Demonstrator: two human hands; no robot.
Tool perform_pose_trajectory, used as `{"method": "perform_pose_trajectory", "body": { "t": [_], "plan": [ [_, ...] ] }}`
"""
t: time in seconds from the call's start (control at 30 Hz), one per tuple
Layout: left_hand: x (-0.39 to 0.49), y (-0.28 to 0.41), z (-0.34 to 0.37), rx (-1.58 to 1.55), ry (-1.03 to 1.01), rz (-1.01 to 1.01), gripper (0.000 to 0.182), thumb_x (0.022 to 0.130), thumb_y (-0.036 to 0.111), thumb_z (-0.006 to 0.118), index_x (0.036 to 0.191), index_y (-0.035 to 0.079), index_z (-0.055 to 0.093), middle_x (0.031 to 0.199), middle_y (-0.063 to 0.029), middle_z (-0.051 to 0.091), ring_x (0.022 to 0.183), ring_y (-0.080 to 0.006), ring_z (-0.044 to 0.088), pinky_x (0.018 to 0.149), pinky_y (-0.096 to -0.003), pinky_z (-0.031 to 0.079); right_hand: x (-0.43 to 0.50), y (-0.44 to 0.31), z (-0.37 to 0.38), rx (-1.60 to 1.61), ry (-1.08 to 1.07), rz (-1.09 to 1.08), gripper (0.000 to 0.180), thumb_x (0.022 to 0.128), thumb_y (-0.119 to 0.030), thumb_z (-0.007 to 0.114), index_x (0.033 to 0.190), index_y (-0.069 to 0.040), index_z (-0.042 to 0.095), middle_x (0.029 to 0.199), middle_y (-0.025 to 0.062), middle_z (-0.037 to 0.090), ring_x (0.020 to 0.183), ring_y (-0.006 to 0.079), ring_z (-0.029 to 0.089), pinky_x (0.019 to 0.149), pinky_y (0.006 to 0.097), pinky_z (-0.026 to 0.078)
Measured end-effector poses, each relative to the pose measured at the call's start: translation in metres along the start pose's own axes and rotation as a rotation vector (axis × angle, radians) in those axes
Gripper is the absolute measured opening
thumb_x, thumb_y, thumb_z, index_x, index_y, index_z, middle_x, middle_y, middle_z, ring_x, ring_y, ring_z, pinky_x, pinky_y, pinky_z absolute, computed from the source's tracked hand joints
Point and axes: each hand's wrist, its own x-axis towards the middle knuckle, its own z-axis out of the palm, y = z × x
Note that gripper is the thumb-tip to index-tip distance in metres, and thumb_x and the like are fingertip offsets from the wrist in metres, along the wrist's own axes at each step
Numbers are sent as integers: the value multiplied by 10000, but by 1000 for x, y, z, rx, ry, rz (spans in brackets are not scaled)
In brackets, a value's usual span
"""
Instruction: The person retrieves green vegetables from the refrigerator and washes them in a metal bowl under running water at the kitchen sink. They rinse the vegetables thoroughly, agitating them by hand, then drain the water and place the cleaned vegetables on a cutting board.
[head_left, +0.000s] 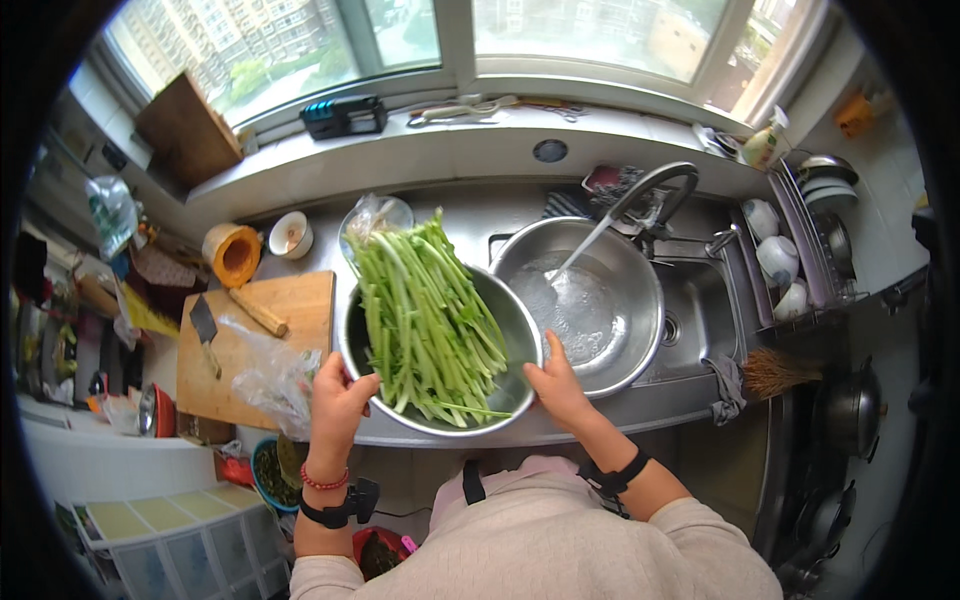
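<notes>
A steel basin (525, 322) heaped with long green celery-like stalks (427, 322) stands before me at the counter's front edge. My left hand (339, 397) grips its left rim, thumb over the edge. At the right rim, my right hand (555, 379) has the thumb on the edge and the index finger pointing up; its other fingers are hidden. Close by on the right, a second steel basin (645, 330) sits over the sink, and water runs into it from a curved faucet (667, 176).
Left lies a wooden cutting board (255, 397) with a knife (203, 322), a root piece (257, 311) and a plastic bag (274, 375). Behind it are a cut pumpkin (232, 255) and a bowl (291, 235). A rack with bowls (778, 259) stands right of the sink (694, 300).
</notes>
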Motion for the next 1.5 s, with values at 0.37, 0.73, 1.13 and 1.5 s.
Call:
{"method": "perform_pose_trajectory", "body": {
  "t": [0.37,0.73,1.13,1.5],
  "plan": [
    [87,74,222,823,-160,192,413,776,353,610,700,-52,634,674,-240,641,611,-339,652,625,-412,522,7,2,-150,480,-11,528,111,932,-76,507,1002,-49,589,681,-24,510,466,52,404,425,204,362],
    [69,130,336,1295,-125,302,451,797,378,581,701,-58,643,694,-294,581,676,-462,594,630,-467,501,15,44,-194,1030,-327,997,224,964,-116,442,824,-50,603,707,21,568,454,50,434,355,148,361],
    [37,142,276,732,115,291,298,816,176,628,651,-25,483,511,-90,481,496,-126,483,482,-310,403,21,-55,-214,520,-291,407,617,941,-105,540,1486,-47,256,735,12,515,523,89,478,471,282,493],
    [54,-60,248,-266,-4,-319,74,837,9,586,891,59,578,898,-51,613,843,-180,612,737,-422,548,89,-25,-251,-162,-49,-172,474,908,-89,551,1339,14,381,1065,237,641,912,382,657,811,431,504]
  ]
}}
